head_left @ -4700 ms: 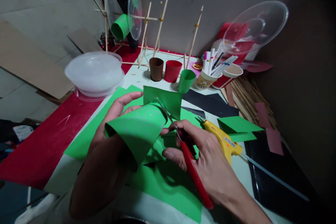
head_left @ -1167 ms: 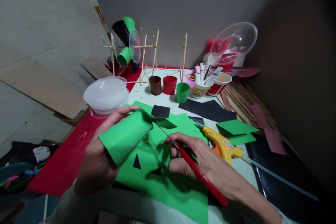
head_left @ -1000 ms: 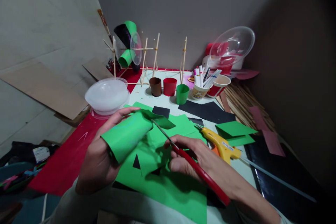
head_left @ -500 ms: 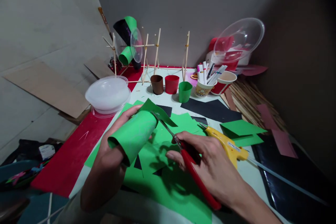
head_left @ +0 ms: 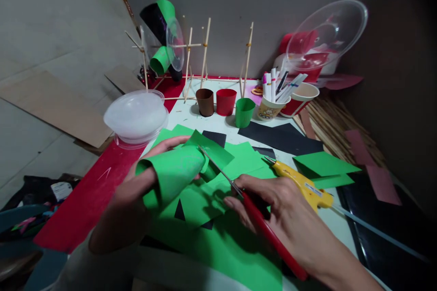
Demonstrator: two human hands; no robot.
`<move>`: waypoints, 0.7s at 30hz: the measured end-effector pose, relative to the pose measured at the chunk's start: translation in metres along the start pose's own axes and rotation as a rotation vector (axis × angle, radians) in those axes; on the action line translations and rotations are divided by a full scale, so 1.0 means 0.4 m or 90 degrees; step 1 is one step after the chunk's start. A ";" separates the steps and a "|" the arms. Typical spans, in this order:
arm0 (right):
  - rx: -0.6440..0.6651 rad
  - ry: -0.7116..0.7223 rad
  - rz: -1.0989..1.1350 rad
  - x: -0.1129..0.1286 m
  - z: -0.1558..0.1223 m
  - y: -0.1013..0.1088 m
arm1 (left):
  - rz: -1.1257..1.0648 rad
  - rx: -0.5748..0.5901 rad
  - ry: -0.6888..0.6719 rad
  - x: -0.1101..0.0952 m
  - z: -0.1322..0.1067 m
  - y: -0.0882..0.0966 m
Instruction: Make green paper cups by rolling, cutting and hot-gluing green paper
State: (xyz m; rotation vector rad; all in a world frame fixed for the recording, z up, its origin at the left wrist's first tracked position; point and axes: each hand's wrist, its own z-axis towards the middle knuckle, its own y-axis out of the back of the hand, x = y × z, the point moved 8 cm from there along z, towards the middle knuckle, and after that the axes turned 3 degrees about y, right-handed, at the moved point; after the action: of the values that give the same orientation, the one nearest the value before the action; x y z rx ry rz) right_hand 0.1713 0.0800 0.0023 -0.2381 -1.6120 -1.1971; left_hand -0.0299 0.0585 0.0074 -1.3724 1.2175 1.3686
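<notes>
My left hand (head_left: pixel 131 191) is closed around a rolled green paper tube (head_left: pixel 177 168), with part of the hand inside its near end. At the far end, a green paper flap (head_left: pixel 220 150) sticks out to the right. My right hand (head_left: pixel 280 209) grips red-handled scissors (head_left: pixel 271 234). Their blades reach the flap beside the tube's rim; the tips are partly hidden by paper. Under both hands lie green paper sheets (head_left: pixel 239 254) with small black scraps (head_left: pixel 180 210).
A yellow glue gun (head_left: pixel 302 184) lies right of my right hand. Behind stand brown (head_left: pixel 205 102), red (head_left: pixel 226 102) and green (head_left: pixel 244 112) paper cups, a cup of markers (head_left: pixel 269 109) and thin stick frames (head_left: pixel 206 54). Clear plastic lids (head_left: pixel 134 116) are stacked at left.
The flap at the tube's far end has spread wider, bending away from the tube. The tube and left hand have shifted slightly left, the scissors slightly right and down. The camera view has tilted a little.
</notes>
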 end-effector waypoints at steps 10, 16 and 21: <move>0.098 -0.074 -0.053 -0.011 0.001 -0.021 | 0.153 -0.006 -0.146 -0.051 -0.001 0.038; 0.111 -0.085 -0.014 -0.001 -0.005 -0.012 | 0.139 0.021 -0.173 -0.055 0.005 0.031; 0.120 -0.099 0.031 0.011 -0.005 0.010 | 0.142 -0.008 -0.199 -0.068 -0.005 0.032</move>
State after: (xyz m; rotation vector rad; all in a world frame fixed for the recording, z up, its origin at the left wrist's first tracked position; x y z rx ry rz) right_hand 0.1733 0.0787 0.0079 -0.2540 -1.8319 -1.0021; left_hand -0.0405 0.0564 0.0354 -1.0042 1.1762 1.6765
